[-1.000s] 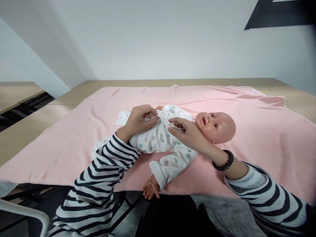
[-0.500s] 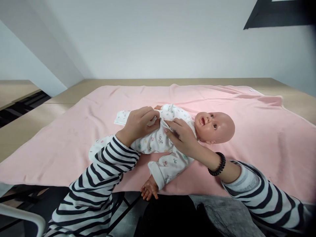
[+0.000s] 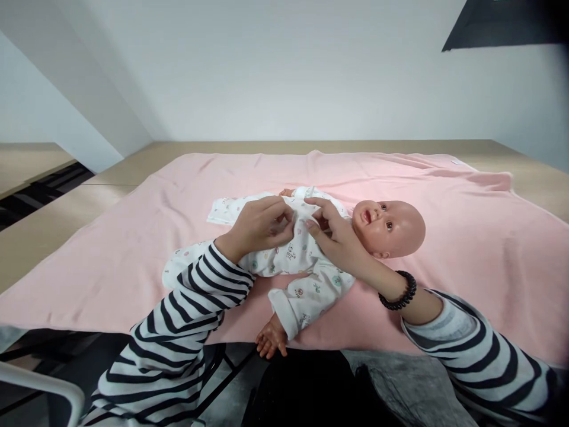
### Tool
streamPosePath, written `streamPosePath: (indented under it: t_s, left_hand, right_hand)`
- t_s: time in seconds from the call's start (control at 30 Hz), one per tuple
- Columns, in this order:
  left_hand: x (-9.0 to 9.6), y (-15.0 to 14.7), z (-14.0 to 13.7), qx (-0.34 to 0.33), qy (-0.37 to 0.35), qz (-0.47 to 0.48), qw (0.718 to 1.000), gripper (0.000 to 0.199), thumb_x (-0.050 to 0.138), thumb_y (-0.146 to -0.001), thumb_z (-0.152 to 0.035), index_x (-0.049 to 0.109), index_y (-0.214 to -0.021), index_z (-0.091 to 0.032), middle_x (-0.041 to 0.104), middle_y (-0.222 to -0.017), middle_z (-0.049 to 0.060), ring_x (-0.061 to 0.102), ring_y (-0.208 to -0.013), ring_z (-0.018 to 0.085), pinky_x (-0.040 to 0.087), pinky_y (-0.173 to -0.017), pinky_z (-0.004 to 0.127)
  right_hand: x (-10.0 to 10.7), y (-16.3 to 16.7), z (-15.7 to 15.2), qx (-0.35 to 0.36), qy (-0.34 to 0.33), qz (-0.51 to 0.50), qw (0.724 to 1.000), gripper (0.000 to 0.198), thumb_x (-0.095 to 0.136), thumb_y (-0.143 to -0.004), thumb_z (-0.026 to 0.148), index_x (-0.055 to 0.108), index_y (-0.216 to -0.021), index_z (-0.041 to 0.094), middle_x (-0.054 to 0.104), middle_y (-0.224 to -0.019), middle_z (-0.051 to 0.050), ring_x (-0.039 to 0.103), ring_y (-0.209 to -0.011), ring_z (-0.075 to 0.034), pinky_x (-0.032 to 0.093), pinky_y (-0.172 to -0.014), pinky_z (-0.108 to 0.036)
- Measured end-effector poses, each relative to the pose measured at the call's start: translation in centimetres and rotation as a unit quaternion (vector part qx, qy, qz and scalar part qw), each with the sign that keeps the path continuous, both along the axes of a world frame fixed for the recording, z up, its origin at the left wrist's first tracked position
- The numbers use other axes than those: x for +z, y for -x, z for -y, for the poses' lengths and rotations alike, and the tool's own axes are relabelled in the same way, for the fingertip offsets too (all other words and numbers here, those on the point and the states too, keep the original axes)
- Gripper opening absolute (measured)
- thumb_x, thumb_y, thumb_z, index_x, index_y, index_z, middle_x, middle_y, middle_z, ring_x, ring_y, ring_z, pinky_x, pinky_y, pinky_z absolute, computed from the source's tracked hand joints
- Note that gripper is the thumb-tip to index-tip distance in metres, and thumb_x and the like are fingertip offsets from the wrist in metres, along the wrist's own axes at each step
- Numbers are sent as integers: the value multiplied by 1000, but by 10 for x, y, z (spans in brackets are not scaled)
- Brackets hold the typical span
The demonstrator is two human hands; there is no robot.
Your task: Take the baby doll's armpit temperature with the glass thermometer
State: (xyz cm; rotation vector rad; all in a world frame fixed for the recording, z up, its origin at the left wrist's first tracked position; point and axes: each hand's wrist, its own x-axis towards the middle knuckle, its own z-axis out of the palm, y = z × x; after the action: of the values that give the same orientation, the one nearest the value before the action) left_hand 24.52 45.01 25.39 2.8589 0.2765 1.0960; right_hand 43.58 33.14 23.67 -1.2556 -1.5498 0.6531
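No readable text, brand or number. Small pale tag [image 3: 456, 162] at the far edge of the pink blanket [image 3: 102, 261], right of centre, upper half of frame; too small to make out any lettering. White baby suit [image 3: 278, 261], mid-frame: scattered small coloured prints, on body and on the sleeve at lower centre; cannot tell at this size whether any of the marks are letters.

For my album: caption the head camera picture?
Left hand and right hand at a doll's white outfit, pink blanket below.
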Motion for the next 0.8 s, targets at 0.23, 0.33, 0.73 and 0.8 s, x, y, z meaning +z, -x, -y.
streamPosePath:
  t_s: [0.23,0.33,0.73,0.8]
  left_hand:
    - [11,2,0,-128,211,-42,968,7,63,-90,-18,59,-85,-20,69,-109,10,64,-98,18,54,-85,33]
    - [14,3,-2,-135,236,-53,961,10,64,-92,-27,63,-85,-20,61,-135,16,63,-117,24,55,-96,39]
    - [10,7,-3,144,82,-163,973,48,47,-101,-63,62,-125,-24,55,-150,17,42,-146,41,8,-122,77]
    - [8,7,-1,186,73,-152,968,62,48,-100,-67,52,-145,-25,21,-173,21,7,-162,48,-3,-120,82]
  right_hand:
    - [-1,-2,0,-76,-51,-15,996,26,59,-98,35,58,-120,20,62,-105,-5,57,-95,-16,47,-84,-33]
    - [-4,-2,0,-116,-110,79,984,21,65,-93,33,60,-110,20,65,-111,-8,58,-105,-21,47,-90,-38]
    - [-4,5,8,-185,-87,372,905,80,56,-97,60,44,-152,3,49,-150,-29,41,-142,-47,37,-111,-64]
    - [-7,5,7,-203,-101,375,899,107,58,-95,66,12,-166,1,11,-171,-29,5,-160,-48,22,-122,-71]
